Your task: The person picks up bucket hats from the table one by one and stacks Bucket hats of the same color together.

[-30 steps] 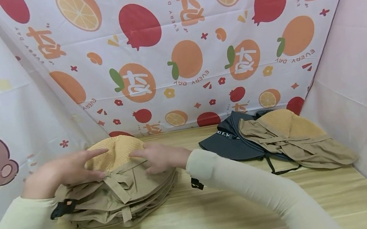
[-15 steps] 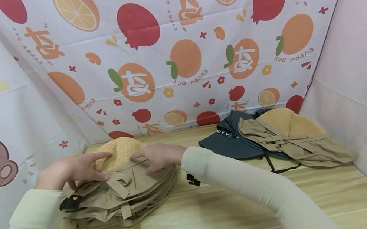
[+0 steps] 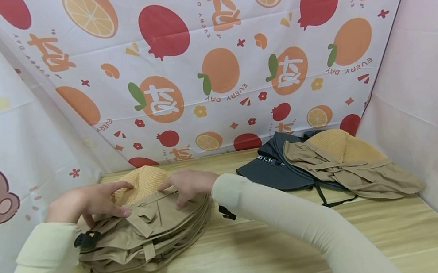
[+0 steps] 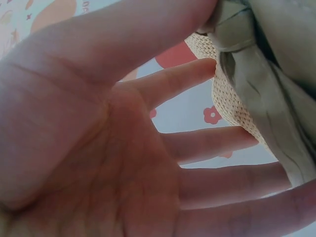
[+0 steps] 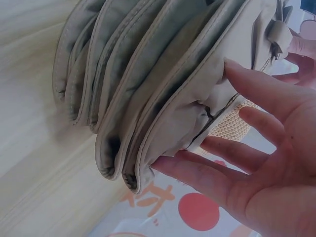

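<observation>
At the left of the table a stack of khaki sun hats [image 3: 176, 223] lies nested, brims piled in layers. The top hat has a yellow woven mesh crown [image 3: 143, 182] and a fabric bow [image 3: 143, 220]. My left hand [image 3: 89, 201] rests on the left side of the top hat, fingers spread; in the left wrist view its fingertips touch the mesh and cloth. From the right, my right hand [image 3: 189, 184] touches the top hat with extended fingers. The right wrist view shows its fingertips against the uppermost brim [image 5: 173, 118]. Neither hand curls round a hat.
At the back right, another khaki hat with a mesh crown [image 3: 344, 147] overlaps a dark visored cap [image 3: 275, 173] with a black strap. Black buckles [image 3: 87, 239] hang near the left wrist. Printed cloth walls [image 3: 220, 109] surround the wooden table [image 3: 255, 253].
My left hand has moved a little to the right, closer in on the stack. The right hand stays nearly in place, and the pile at the right has not moved.
</observation>
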{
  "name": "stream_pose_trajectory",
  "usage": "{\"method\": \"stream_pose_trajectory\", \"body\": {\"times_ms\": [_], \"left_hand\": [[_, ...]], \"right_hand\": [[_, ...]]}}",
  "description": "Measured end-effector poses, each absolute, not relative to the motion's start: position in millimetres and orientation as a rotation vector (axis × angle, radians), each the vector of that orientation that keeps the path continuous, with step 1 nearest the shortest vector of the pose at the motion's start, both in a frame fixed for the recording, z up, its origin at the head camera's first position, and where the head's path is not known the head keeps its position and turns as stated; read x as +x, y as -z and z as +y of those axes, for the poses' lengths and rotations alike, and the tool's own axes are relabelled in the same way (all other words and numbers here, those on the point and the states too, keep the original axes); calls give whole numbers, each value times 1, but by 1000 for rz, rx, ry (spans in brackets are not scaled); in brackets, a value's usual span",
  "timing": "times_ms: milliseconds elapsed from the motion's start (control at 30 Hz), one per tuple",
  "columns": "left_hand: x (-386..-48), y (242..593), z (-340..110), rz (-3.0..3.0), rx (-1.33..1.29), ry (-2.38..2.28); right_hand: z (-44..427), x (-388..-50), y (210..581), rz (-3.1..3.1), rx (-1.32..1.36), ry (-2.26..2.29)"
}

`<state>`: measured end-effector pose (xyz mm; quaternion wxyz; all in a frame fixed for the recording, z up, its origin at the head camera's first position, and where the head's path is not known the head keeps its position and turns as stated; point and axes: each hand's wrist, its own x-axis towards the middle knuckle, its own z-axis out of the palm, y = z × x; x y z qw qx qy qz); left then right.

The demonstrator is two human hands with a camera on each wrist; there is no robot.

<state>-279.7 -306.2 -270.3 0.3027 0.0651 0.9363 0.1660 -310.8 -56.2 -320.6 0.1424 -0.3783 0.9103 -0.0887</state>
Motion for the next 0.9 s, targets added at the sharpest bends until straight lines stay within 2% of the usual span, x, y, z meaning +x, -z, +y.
{"method": "stream_pose_trajectory", "body": {"times_ms": [900], "left_hand": [[-292,278,-315,2420,183,-509]], "right_hand": [[-56,-324,322,2541,-1064,225]]}}
